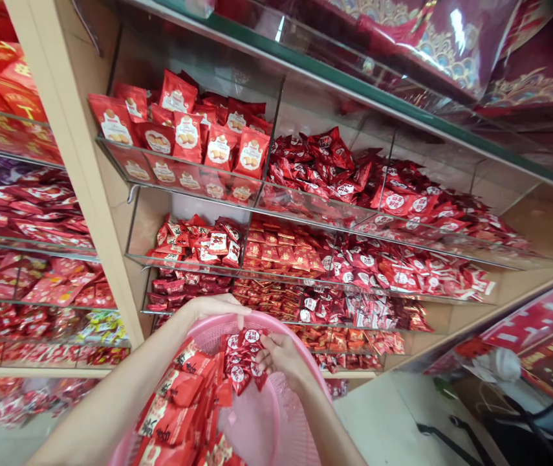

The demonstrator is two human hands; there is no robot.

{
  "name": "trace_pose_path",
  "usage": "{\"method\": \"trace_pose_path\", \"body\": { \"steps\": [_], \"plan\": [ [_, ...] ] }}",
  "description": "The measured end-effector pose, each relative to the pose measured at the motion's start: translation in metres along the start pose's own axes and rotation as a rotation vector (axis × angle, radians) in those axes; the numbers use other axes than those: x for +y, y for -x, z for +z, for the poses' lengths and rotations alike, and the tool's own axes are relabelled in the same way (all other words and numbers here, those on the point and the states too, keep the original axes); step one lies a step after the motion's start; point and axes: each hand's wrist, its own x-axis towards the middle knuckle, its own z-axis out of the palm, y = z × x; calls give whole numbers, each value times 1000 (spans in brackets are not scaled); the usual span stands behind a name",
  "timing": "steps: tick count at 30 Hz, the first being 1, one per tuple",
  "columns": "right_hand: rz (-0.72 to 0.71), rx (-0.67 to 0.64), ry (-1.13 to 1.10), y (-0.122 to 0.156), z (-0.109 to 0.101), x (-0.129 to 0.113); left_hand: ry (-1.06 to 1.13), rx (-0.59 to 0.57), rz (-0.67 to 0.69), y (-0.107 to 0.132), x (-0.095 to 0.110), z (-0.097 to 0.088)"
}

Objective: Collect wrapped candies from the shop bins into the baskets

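A pink plastic basket (300,414) is in front of me, with my left hand (222,307) closed over its far rim. My right hand (279,355) reaches inside, its fingers bent around the edge of a small red snack packet (251,338) with a round white label. More packets of that kind lie beside it against the basket's far wall. Larger red-orange packets (174,388) with black characters fill the basket's left side. Part of the pink basket bottom shows at the right.
Glass-fronted shelves hold red packets with cookie pictures (186,136), dark red packets (329,162) and red-gold packets (281,249). A wooden upright (63,129) divides off more shelves at left. A black chair (538,421) stands at lower right on the tiled floor (387,421).
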Motion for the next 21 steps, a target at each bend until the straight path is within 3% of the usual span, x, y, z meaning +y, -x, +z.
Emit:
{"method": "trace_pose_path", "body": {
  "steps": [6,16,21],
  "plan": [
    [14,-61,-34,0,10,4,16,14,-40,-2,-8,-3],
    [44,6,80,10,0,-8,-44,24,4,6,7,-1],
    [-41,110,189,14,-11,0,-22,59,-1,10,5,-2]
  ]
}}
